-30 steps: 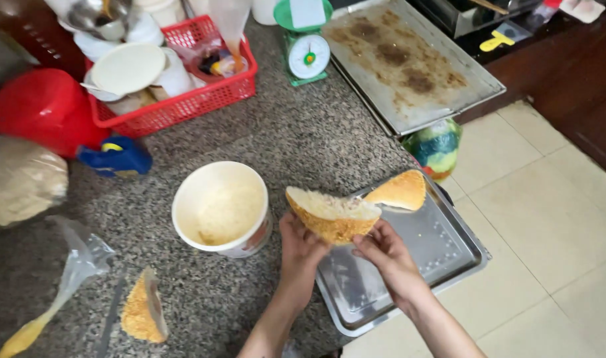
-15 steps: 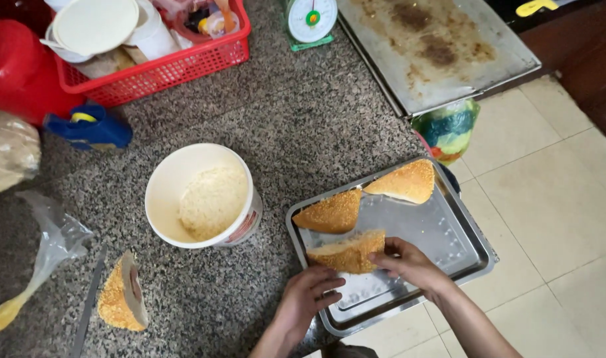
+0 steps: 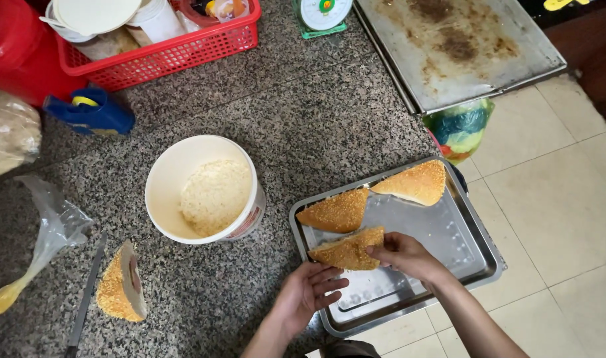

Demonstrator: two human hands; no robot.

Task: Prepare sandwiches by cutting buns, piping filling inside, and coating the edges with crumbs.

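Observation:
My right hand (image 3: pixel 404 256) grips a sesame-crusted bread wedge (image 3: pixel 348 250) and rests it on the steel tray (image 3: pixel 462 248) at the counter's edge. My left hand (image 3: pixel 309 294) hovers just below the wedge with fingers spread, holding nothing. Two more wedges lie in the tray, one (image 3: pixel 336 211) at its left and one (image 3: pixel 413 183) at the far corner. A white bucket (image 3: pixel 173 172) of pale crumbs stands to the left of the tray.
A cut bread piece (image 3: pixel 121 285) and a knife (image 3: pixel 85 297) lie at the left front, beside a plastic bag (image 3: pixel 47 229). A red basket (image 3: pixel 163 56), a blue object (image 3: pixel 90 113), a green scale (image 3: pixel 321 14) and a large stained baking sheet (image 3: pixel 455 46) sit farther back.
The wedge came down from above the counter onto the tray. My left hand let go of it and drew back; my right hand stays on it.

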